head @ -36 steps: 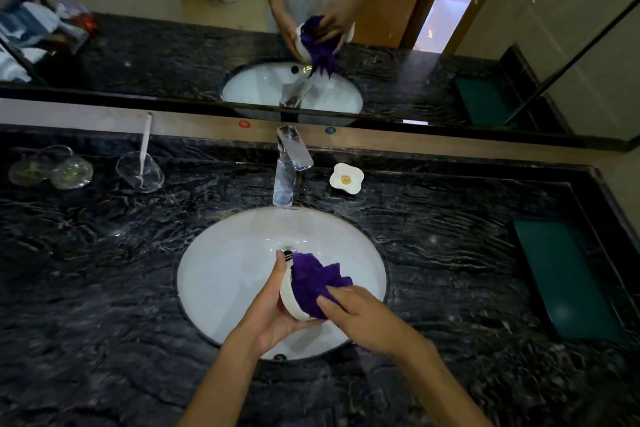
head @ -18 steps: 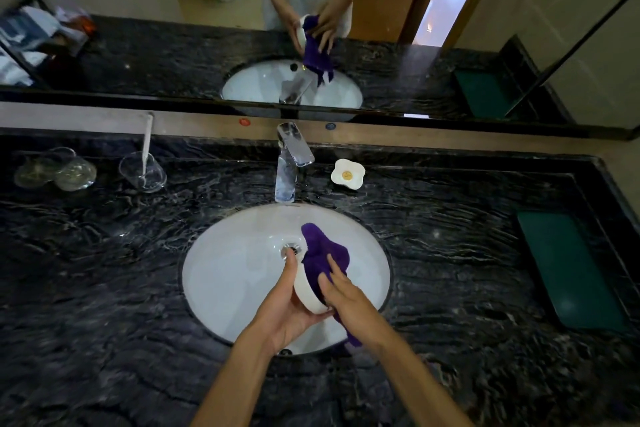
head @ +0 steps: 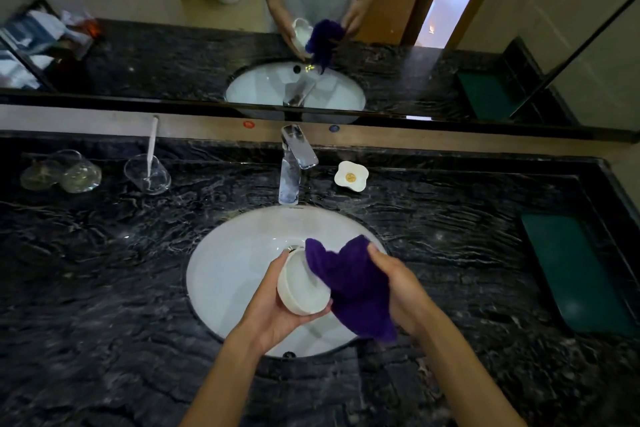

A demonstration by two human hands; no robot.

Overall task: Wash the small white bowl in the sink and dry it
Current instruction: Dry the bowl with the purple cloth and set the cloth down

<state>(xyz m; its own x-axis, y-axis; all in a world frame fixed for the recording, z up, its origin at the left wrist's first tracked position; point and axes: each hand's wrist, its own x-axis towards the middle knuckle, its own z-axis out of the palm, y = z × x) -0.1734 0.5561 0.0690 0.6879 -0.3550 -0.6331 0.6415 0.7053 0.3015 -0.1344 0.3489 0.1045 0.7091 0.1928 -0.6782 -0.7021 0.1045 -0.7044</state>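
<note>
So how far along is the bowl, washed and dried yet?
Washing looks finished: no water runs from the tap. Drying is in hand: the left hand holds the bowl over the sink, and the right hand holds the purple cloth, with one edge lying at the bowl's rim. Left: finishing the wipe and putting the bowl down. Whether it is fully dry can't be told.
</note>
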